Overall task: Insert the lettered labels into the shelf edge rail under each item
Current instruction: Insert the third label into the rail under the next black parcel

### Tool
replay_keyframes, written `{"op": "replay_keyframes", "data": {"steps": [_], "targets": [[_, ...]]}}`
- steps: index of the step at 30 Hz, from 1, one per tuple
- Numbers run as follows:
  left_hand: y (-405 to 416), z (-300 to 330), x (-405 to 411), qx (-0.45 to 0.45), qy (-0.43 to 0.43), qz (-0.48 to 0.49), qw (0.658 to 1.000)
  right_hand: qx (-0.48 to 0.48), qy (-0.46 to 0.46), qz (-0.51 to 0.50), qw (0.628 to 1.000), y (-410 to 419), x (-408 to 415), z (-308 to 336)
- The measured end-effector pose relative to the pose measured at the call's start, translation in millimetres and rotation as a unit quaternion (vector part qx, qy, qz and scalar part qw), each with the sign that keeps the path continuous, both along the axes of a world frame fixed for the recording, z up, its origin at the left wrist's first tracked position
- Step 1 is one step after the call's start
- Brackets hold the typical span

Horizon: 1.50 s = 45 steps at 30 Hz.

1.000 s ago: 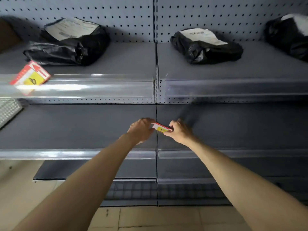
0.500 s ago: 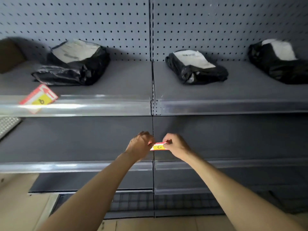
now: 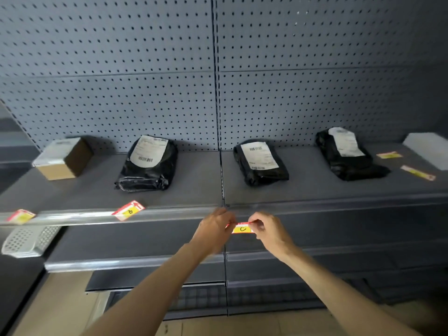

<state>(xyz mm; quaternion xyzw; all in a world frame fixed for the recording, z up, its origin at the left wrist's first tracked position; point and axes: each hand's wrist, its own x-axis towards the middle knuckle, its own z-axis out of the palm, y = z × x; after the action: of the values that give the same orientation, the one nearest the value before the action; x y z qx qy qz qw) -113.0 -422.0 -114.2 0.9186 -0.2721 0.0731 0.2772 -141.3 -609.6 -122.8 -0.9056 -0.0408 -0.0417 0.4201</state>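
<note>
My left hand and my right hand pinch the two ends of a red-and-yellow label marked C, held level just below the clear edge rail of the upper shelf, under the middle black parcel. A label marked with a letter sits tilted in the rail below the left black parcel. Another label sits tilted in the rail at far left, below a cardboard box. Two loose labels lie on the shelf beside the right black parcel.
A pegboard wall backs the shelf. A white flat package lies at far right. A pale perforated basket hangs at lower left. Lower shelves with their own rails run below my hands; tiled floor shows underneath.
Both hands have risen with the C label from the lower shelf level to just under the upper rail. My view has tilted up, showing the box and more of the right side.
</note>
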Motion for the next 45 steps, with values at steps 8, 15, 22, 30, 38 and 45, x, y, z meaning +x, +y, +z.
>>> {"op": "replay_keyframes", "data": {"steps": [8,15,22,30,38,45], "targets": [[-40.9,46.5,7.6,-0.004,-0.057,0.023,0.998,-0.044,-0.078,0.013,0.996,-49.4,10.7,54.8],[-64.8,19.5,3.5,0.102,-0.046,0.064,0.992,-0.065,-0.080,-0.012,0.995,-97.1,25.8,49.7],[-78.5,14.0,1.9,0.147,-0.052,0.087,0.984,-0.074,-0.082,0.030,0.993,-101.8,38.8,51.4],[-75.8,8.9,-3.0,0.137,-0.072,0.102,0.983,-0.093,-0.082,0.051,0.991,-100.0,44.9,53.1],[-77.0,11.0,-4.9,0.146,-0.081,0.100,0.981,-0.089,-0.082,0.052,0.991,-101.8,44.3,52.9],[-78.5,5.3,-9.2,0.144,-0.076,0.097,0.982,-0.085,-0.089,0.057,0.991,-99.1,43.0,51.5]]}}
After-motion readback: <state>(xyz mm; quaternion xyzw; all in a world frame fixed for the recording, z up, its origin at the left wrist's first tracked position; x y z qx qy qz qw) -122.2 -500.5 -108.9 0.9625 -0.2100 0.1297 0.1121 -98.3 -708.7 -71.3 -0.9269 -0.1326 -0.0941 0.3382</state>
